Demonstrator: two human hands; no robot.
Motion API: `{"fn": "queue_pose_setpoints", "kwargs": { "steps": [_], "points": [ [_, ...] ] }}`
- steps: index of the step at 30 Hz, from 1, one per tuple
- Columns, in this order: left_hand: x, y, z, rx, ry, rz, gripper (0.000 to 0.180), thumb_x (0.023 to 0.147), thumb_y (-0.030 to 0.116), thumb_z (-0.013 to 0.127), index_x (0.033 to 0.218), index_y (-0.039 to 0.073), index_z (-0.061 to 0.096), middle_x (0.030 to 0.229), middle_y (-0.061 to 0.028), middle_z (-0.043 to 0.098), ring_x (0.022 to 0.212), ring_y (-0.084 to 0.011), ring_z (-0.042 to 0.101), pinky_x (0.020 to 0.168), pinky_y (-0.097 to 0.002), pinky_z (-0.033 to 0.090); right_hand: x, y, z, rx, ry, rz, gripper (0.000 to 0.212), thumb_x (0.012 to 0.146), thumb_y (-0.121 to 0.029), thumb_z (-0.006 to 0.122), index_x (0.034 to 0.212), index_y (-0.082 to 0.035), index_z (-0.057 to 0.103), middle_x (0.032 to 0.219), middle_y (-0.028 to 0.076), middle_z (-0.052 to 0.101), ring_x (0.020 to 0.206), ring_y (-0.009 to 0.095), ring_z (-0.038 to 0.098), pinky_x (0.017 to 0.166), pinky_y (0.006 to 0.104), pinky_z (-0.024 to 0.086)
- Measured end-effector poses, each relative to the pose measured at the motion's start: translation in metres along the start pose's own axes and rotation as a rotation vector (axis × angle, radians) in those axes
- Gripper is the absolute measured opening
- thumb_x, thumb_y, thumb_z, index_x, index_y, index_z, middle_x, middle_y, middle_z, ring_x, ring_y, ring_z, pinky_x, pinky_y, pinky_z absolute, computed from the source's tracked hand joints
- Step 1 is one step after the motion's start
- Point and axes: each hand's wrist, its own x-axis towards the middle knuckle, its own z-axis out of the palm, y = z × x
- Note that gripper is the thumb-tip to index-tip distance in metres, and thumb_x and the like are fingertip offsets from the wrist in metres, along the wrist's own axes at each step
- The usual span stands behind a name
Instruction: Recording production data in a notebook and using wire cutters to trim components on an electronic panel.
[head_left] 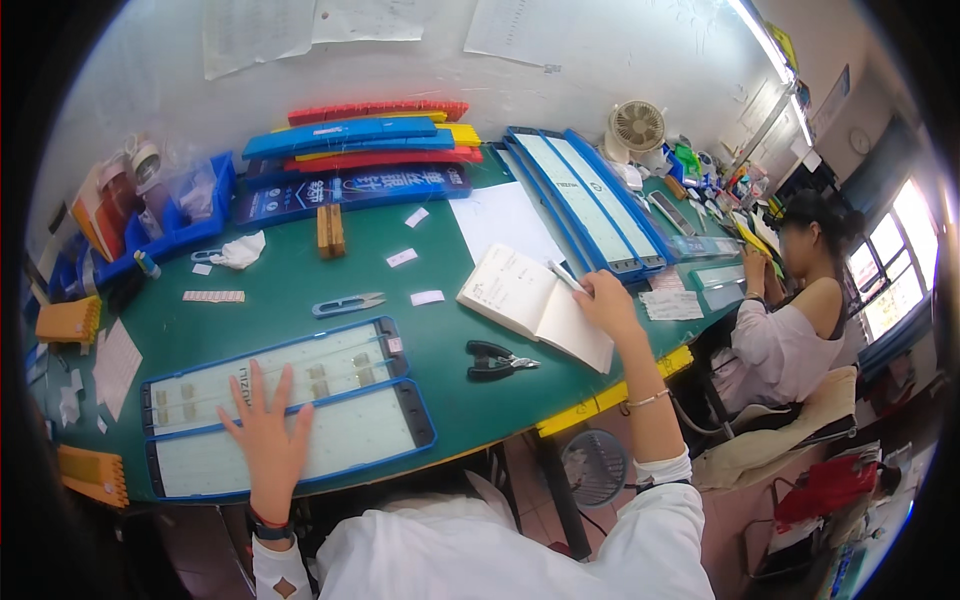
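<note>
My left hand (pixel 268 430) lies flat with its fingers spread on a long, blue-framed case (pixel 350 440) with two pale, clear-covered panels. Several small pale pieces show under the upper panel. To the right, a notebook (pixel 510 288) lies open, with handwriting on its left page. My right hand (pixel 608 303) rests at its right page, fingers closed round a white pen (pixel 568 277). Black-handled pliers (pixel 488 362) lie between the case and the notebook. Above the case sit blue thread snips (pixel 348 304).
More blue-framed cases (pixel 590 190) are stacked at the back right, near a fan (pixel 636 125). Coloured strips (pixel 350 140) are piled against the wall; a wooden block (pixel 330 232) stands before them. Blue bins (pixel 205 228) hold supplies at left. A co-worker (pixel 785 325) sits at right.
</note>
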Motion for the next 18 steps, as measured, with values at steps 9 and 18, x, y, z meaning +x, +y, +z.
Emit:
{"fn": "queue_pose_setpoints", "kwargs": {
  "steps": [9,18],
  "points": [
    [0.008,-0.029,-0.009,-0.020,0.049,-0.006,0.049,0.090,0.034,0.050,0.138,0.023,0.044,0.151,-0.0109,0.023,0.140,-0.0378,0.013,0.108,-0.0608,0.002,-0.016,0.010,0.008,-0.015,0.113,-0.069,0.029,0.087,-0.026,0.058,0.098,-0.001,0.048,0.094,0.021,0.058,0.087,0.039,0.055,0.080,0.0472,0.042],
    [-0.031,0.061,-0.027,-0.377,0.035,0.417,0.050,0.085,0.018,0.056,0.134,0.011,0.046,0.147,-0.0163,0.029,0.137,-0.0390,0.021,0.110,-0.0572,0.008,-0.023,-0.003,-0.012,0.174,-0.058,0.036,0.048,0.083,-0.035,0.065,0.102,0.002,0.040,0.096,0.026,0.058,0.088,0.040,0.060,0.078,0.0423,0.048]
  ]
}}
